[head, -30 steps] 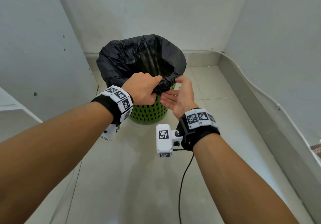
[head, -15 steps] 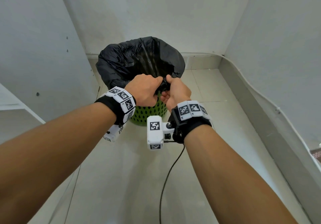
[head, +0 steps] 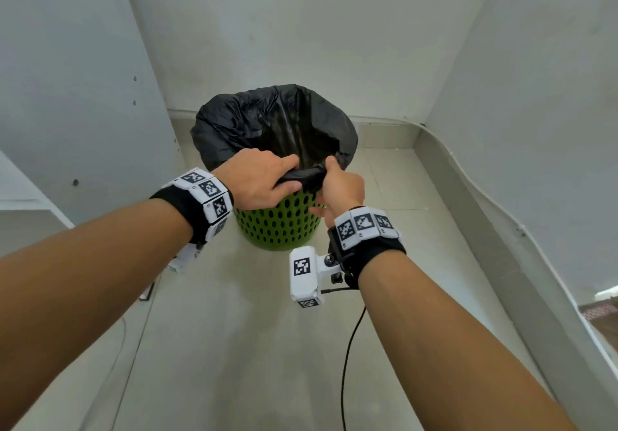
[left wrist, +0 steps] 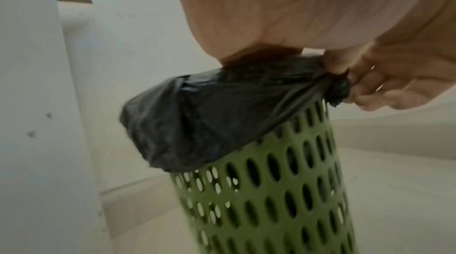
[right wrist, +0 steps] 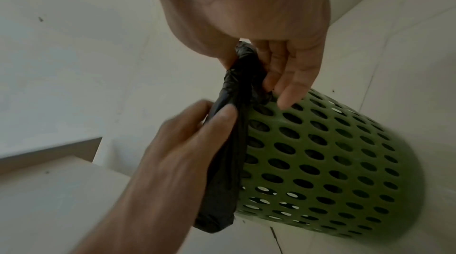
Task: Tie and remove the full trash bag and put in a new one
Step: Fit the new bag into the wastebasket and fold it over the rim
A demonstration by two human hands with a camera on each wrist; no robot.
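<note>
A black trash bag (head: 267, 119) lines a green perforated bin (head: 277, 223) standing on the floor in a corner. Its top edge is folded over the bin's rim, with the near edge gathered into a twisted roll (head: 302, 176). My left hand (head: 261, 180) grips that roll from the left, and my right hand (head: 337, 186) pinches its other end from the right. In the left wrist view the bag (left wrist: 209, 114) drapes over the bin (left wrist: 266, 199). In the right wrist view both hands hold the bunched bag edge (right wrist: 237, 86) at the bin's rim (right wrist: 320, 156).
White walls close in behind and on both sides of the bin. A white ledge (head: 30, 196) juts out at the left. A raised skirting (head: 485, 216) runs along the right wall. A black cable (head: 347, 357) hangs from my right wrist over the tiled floor (head: 234, 347).
My right hand went from open beside the bag edge to pinching it. Both hands have since spread slightly apart, stretching the gathered roll between them.
</note>
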